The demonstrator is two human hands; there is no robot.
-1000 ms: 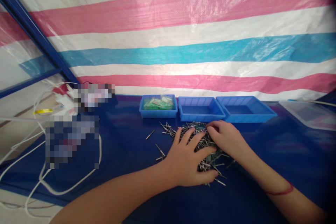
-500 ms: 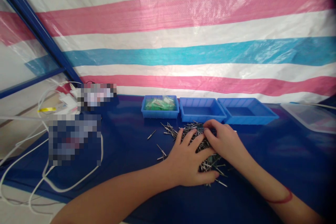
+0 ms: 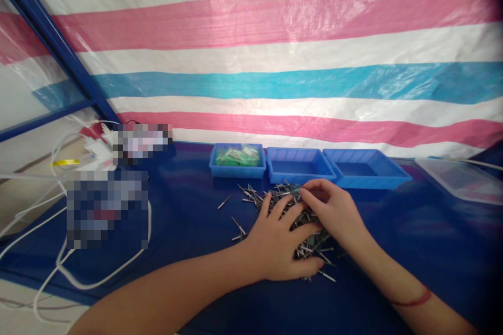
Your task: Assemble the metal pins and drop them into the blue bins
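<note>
A heap of thin metal blind rivets lies on the dark blue table, with dark greenish pieces among them. Across the heap rests my left hand, palm down with fingers spread, touching the rivets and holding none that I can see. My right hand is at the heap's far right side, its thumb and index finger brought together in a pinch. Something dark green shows by those fingertips, but what they hold is hidden. A lone rivet lies left of the heap, and a few others stick out around its edge.
Behind the heap stand three blue bins in a row: the left bin has green and clear packets, while the middle bin and right bin show bare floors. A clear plastic lid lies right. White cables loop at left.
The view has shifted slightly, moving the table and bins a little to the left in the picture. Both hands keep nearly the same place on the heap, with the right fingers moving only slightly.
</note>
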